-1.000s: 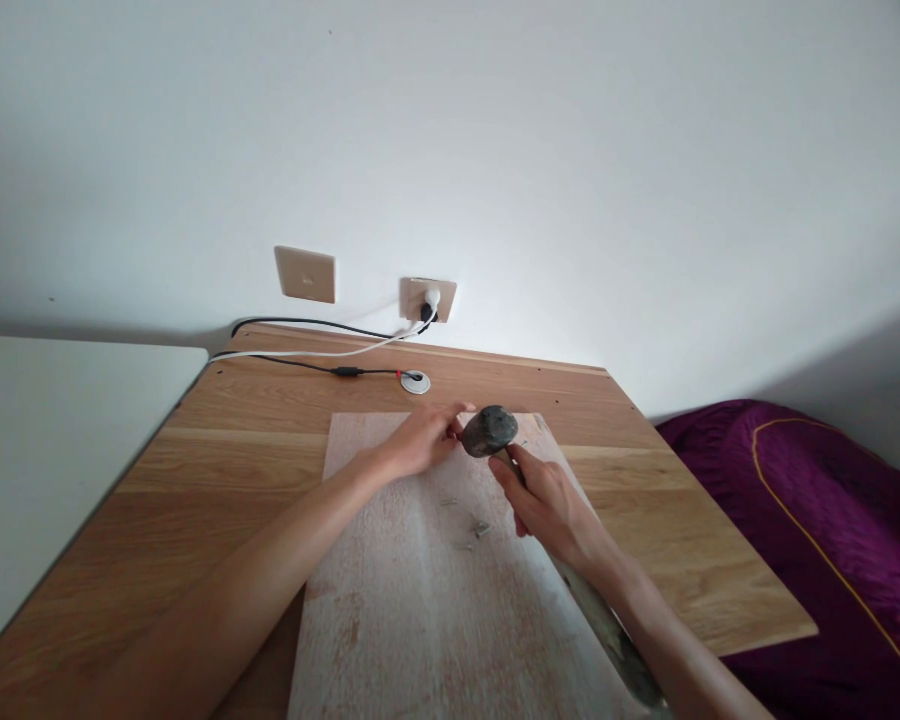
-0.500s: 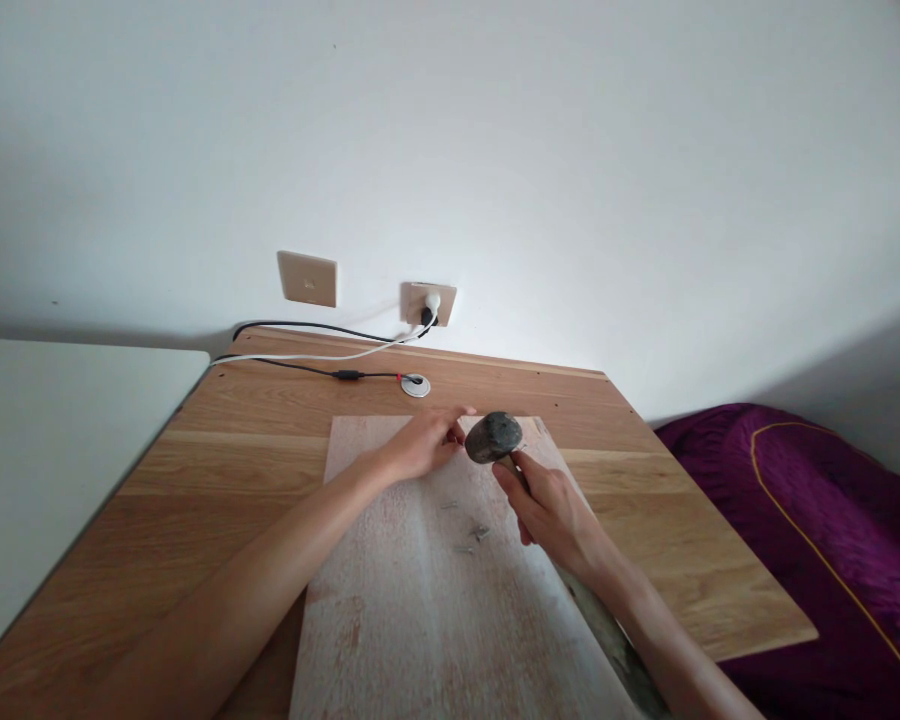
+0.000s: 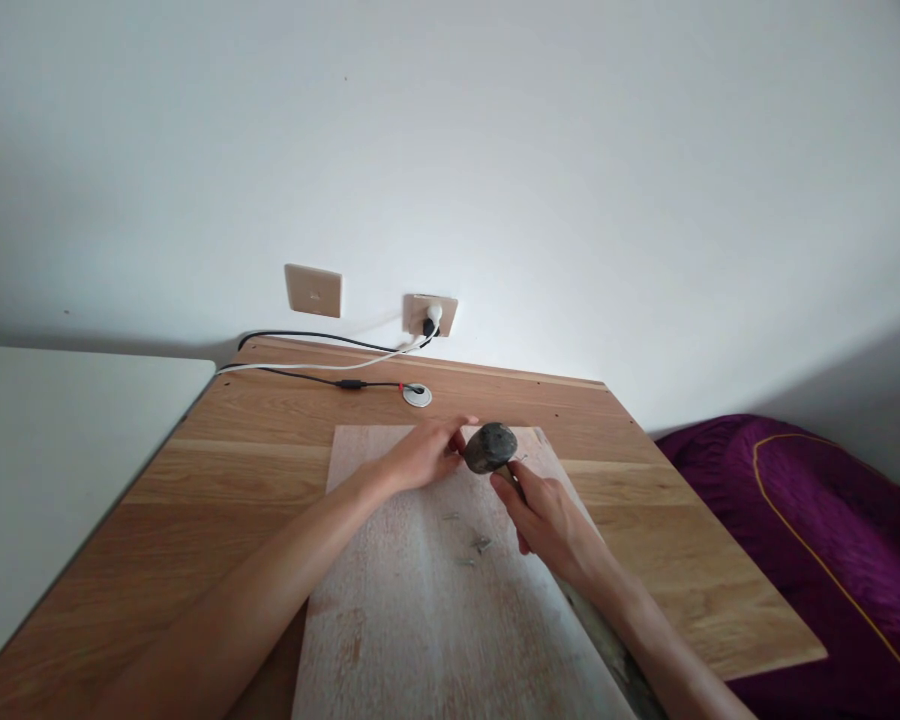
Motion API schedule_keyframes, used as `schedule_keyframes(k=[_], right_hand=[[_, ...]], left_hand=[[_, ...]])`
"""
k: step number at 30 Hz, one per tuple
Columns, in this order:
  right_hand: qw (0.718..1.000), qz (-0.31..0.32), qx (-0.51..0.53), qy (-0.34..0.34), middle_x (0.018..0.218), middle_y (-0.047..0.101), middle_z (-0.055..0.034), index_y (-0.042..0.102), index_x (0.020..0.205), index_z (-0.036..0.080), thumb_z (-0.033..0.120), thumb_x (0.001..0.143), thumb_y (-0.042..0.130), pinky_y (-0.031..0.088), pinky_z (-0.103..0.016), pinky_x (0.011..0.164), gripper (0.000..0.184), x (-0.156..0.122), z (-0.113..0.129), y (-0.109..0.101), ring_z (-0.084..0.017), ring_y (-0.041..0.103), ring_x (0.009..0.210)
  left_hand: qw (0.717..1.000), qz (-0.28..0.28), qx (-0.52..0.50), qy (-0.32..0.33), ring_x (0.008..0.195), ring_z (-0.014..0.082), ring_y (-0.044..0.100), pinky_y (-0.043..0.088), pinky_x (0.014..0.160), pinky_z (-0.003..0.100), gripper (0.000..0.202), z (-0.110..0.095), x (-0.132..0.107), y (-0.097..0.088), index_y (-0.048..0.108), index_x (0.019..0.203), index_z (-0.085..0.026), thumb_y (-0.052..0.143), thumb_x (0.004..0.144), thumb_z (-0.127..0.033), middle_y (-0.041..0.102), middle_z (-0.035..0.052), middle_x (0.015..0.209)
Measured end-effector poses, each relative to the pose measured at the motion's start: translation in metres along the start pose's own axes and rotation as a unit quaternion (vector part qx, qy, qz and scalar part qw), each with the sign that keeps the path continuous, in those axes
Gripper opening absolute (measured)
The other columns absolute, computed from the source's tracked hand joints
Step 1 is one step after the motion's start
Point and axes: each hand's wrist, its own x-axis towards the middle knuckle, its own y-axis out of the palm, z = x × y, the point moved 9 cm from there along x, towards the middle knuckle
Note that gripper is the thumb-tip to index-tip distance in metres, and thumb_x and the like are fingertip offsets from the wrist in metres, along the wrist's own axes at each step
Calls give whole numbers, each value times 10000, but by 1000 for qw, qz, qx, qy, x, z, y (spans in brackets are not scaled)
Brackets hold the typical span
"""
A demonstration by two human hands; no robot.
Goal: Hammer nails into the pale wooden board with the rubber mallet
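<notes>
My right hand (image 3: 547,515) is wrapped round the short visible part of a mallet (image 3: 491,447) with a thick dark head. The head is over the far part of a whitewashed wooden board (image 3: 390,620), close beside the fingertips of my left hand (image 3: 429,452). That hand rests at the board's far end, thumb and fingers pinched together. Whatever is between them is too small and partly hidden by the mallet head. Several small metal nails (image 3: 481,545) lie loose on the board nearer to me, and a thin one (image 3: 523,458) shows just right of the mallet.
Under the board is a wooden table (image 3: 255,480). Cables (image 3: 307,375) run along its back to a wall socket (image 3: 442,315) and a round grommet (image 3: 417,396). A white surface (image 3: 82,470) adjoins at left; purple cloth (image 3: 802,530) lies beyond the right edge.
The mallet head has shifted slightly left, nearer to my left fingertips. My left hand keeps its pinch at the same spot. The whole view has tipped a little upward.
</notes>
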Motion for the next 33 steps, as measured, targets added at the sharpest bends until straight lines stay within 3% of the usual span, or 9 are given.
schedule_keyframes(k=[10,16,18,20,22,25,28,33], right_hand=[[1000,-2,19,-11,459,530,71,525,883,247,447,1028,383,444,-248,486,284,-4,-2,0,-169,627,423],[999,-21,34,15,423,538,74,559,920,238,510,1036,367,435,-232,474,353,-20,-30,-4,-162,608,400],[998,-19,46,27,419,540,78,567,947,233,537,1036,360,430,-230,466,378,-28,-43,-2,-160,598,390],[998,-20,55,34,419,533,82,566,955,230,550,1036,356,430,-232,465,390,-34,-54,1,-161,595,391],[997,-28,63,36,437,534,81,554,939,232,552,1035,359,436,-236,474,386,-37,-60,2,-163,602,412],[996,-34,78,40,460,537,81,530,908,241,549,1036,362,440,-242,486,374,-39,-62,3,-162,601,431],[995,-35,81,44,458,527,80,522,881,245,552,1033,369,443,-247,500,375,-39,-61,3,-162,595,441],[995,-37,86,39,457,503,81,523,861,244,546,1031,374,434,-246,511,378,-39,-59,1,-157,580,448]], left_hand=[[999,18,-32,-31,812,173,721,513,758,263,526,3,1,3,620,1284,-198,597,800,7,769,20,887],[998,31,30,-49,918,202,697,515,856,316,576,-1,-2,-2,534,1374,-170,684,822,-97,740,60,1010],[995,53,74,-31,1034,232,667,495,927,345,602,-17,-3,-10,514,1372,-160,735,812,-176,702,100,1140],[986,86,139,-17,1065,251,639,477,936,358,468,-36,-4,-17,575,1252,-158,736,826,-265,652,124,1212],[971,149,188,-10,975,241,640,471,845,336,284,-55,-7,-15,629,1055,-180,727,813,-291,656,89,1121],[949,247,194,-1,856,210,640,425,700,296,169,-78,-17,0,627,901,-206,737,794,-279,673,33,957],[923,305,235,-16,792,218,652,380,610,297,183,-80,-28,20,644,886,-205,765,750,-229,701,41,921],[907,316,279,-17,730,230,674,365,570,297,223,-73,-32,34,703,947,-202,699,756,-87,736,57,840]])
